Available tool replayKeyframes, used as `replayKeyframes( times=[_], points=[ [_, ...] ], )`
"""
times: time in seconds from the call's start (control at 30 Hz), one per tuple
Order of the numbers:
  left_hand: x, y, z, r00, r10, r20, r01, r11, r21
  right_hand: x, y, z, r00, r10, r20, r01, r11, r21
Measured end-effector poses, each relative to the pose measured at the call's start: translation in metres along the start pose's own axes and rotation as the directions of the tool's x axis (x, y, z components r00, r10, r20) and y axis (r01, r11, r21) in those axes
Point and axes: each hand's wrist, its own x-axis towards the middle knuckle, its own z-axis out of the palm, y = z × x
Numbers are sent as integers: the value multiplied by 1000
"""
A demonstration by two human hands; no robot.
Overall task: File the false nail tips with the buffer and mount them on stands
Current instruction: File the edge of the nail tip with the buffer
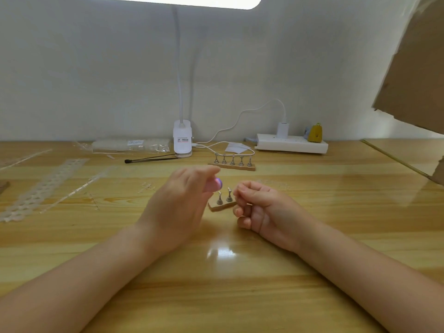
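Observation:
My left hand (182, 203) hovers over the table and holds a pinkish-purple buffer (214, 184) between thumb and fingers; most of the buffer is hidden and blurred. My right hand (259, 207) has curled fingers pinched together next to a small wooden base (217, 206) with two metal stands (224, 196) showing. Whether a nail tip lies in the pinch I cannot tell. A second wooden base with several metal stands (232, 162) sits farther back.
A white clip lamp (182, 140) stands at the back by the wall, with a white power strip (292, 143) to its right. Strips of clear nail tips (45, 186) lie on the left. A black brush (151, 159) and a plastic bag (131, 144) lie near the lamp. Cardboard (413, 68) hangs at upper right.

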Motion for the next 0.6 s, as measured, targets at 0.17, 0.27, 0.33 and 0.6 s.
replayKeyframes(
  times=[0.17, 0.27, 0.33, 0.6],
  points=[
    [3, 16, 6, 986, 167, -26, -169, 981, -97, -1, 0, 1, 999, -4, 38, 6, 997, -70],
    [-1, 4, 4, 996, 81, 43, -81, 997, 2, -1, -1, 1, 1000, -5, 21, 6, 1000, -28],
    [0, -2, 0, 1000, 15, 3, -15, 1000, 18, -1, 0, 1, 1000, -10, 8, 10, 1000, -18],
    [-1, 1, 1, 991, 97, 90, -94, 995, -35, -2, 1, 1, 999, -21, 40, 22, 999, -30]
  ],
)
